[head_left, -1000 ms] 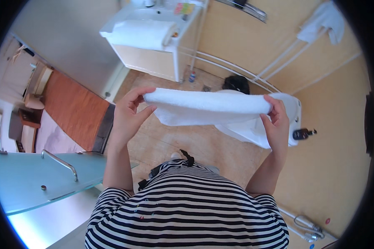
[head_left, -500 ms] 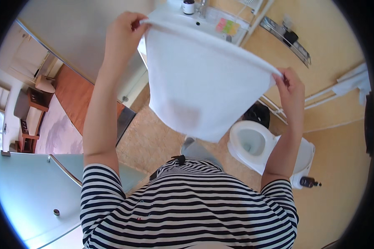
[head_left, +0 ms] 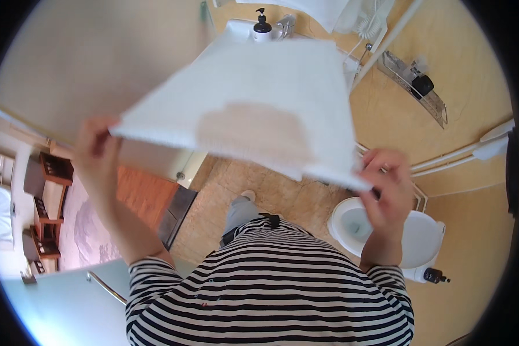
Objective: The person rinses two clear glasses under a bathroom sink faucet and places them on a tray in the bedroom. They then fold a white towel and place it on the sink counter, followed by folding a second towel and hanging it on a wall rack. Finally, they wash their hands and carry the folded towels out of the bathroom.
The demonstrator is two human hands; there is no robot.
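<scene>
A white towel (head_left: 271,75) is spread out in the air, its far part billowing up over the washbasin. A broad beige-brown patch shows across its near middle. My left hand (head_left: 97,141) pinches the near left corner. At the near right corner, my right hand (head_left: 386,181) grips the towel between bent fingers; motion smears both hands a little. The towel hides most of the washbasin (head_left: 236,30).
Behind the towel stand a dark pump bottle (head_left: 262,27) and a tap (head_left: 285,26). A toilet (head_left: 340,222) is at the right, with a dark bottle (head_left: 435,275) on its tank. A wire shelf (head_left: 406,81) and rails (head_left: 452,157) line the right wall.
Both hands have come down nearer to me, the left one also moving outward. The towel, hanging down before, now billows away with its far part up. The view has shifted slightly.
</scene>
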